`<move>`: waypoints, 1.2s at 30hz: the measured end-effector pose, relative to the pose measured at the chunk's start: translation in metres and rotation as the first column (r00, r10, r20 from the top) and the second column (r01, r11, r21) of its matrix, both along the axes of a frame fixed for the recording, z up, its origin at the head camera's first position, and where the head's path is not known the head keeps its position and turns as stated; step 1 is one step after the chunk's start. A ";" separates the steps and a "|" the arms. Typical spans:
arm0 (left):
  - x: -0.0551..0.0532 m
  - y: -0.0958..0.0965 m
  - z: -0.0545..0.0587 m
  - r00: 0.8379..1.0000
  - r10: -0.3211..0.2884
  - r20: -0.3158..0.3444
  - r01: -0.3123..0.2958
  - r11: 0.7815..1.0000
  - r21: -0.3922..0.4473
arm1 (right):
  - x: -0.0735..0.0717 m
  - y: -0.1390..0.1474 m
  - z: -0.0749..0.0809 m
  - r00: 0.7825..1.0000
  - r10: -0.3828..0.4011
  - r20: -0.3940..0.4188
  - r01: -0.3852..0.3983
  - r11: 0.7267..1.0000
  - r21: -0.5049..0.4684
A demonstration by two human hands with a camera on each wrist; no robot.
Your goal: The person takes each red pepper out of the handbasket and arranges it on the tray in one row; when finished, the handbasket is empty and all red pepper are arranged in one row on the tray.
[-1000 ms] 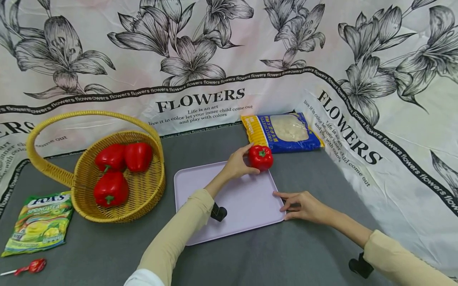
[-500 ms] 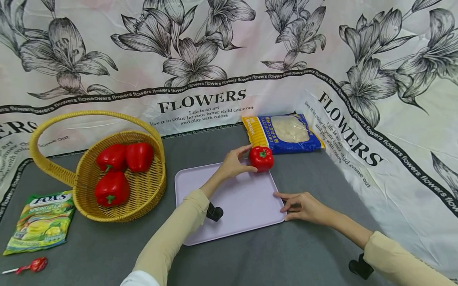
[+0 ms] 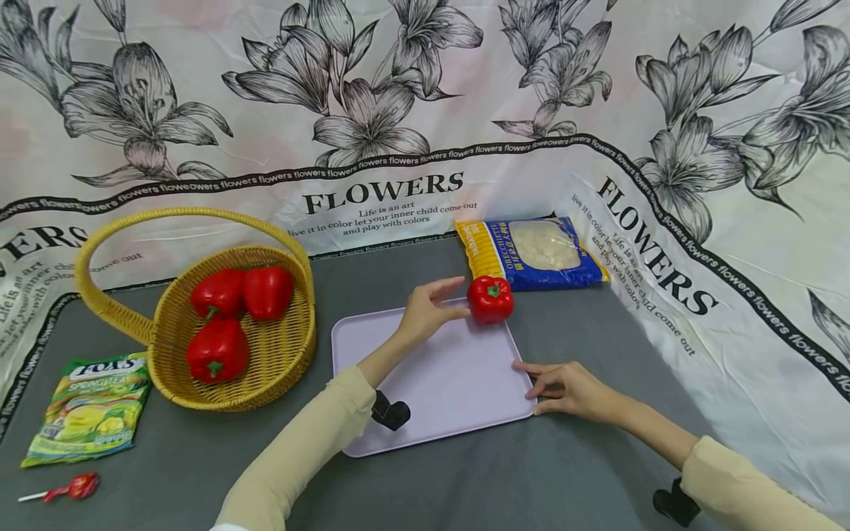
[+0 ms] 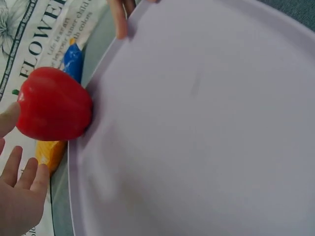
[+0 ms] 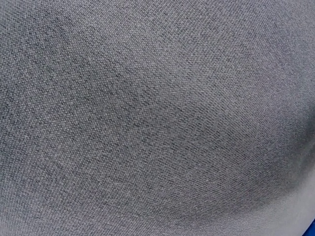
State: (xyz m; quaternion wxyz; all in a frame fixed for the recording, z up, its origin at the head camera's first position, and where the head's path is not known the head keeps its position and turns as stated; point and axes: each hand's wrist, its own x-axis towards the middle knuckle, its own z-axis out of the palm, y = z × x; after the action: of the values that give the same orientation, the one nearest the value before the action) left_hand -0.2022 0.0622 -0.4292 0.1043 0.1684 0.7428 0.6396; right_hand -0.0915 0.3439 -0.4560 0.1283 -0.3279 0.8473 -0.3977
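Observation:
A red bell pepper (image 3: 491, 300) rests at the far right corner of a pale lilac tray (image 3: 458, 376), its green stem facing up. Just left of it is my left hand (image 3: 425, 311), thumb and fingers spread with nothing between them. In the left wrist view the thumb (image 4: 9, 119) overlaps the pepper (image 4: 54, 104); whether they touch I cannot tell. My right hand (image 3: 576, 391) holds the tray's right rim near the front corner, with the index finger reaching over the edge. The right wrist view shows mostly grey cloth, without the hand.
A yellow wicker basket (image 3: 295, 354) with a tall handle stands at left, holding three red bell peppers (image 3: 219, 349). Left of it lie a green candy bag (image 3: 93, 413) and a lollipop (image 3: 81, 486). Behind the tray is a blue and yellow pasta bag (image 3: 541, 254).
My left hand has drawn back slightly left, its fingers spreading away from the bell pepper, which stays on the tray corner. The right hand keeps its place; the head view has shifted a little.

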 end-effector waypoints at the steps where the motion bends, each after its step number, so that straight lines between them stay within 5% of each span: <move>1: 0.002 -0.001 0.000 1.000 0.006 0.000 -0.006 1.000 0.012 | 0.000 0.000 0.000 1.000 -0.001 0.003 0.001 1.000 -0.002; 15: 0.025 -0.023 0.018 0.999 0.046 0.016 -0.047 0.999 0.012 | 0.002 0.001 0.001 1.000 0.007 -0.007 -0.007 1.000 -0.027; 26: 0.042 -0.071 0.037 0.998 0.065 0.014 -0.065 0.997 0.044 | 0.001 -0.001 0.001 1.000 0.012 0.001 -0.012 1.000 -0.024; 36: 0.047 -0.108 0.048 0.999 0.046 -0.009 -0.045 0.996 0.082 | 0.001 -0.002 0.002 1.000 0.022 -0.020 -0.023 1.000 -0.022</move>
State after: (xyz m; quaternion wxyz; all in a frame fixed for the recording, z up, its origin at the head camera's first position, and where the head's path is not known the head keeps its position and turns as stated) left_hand -0.1557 -0.0458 -0.3810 0.0788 0.1590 0.7201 0.6708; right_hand -0.0903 0.3422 -0.4545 0.1209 -0.3427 0.8403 -0.4023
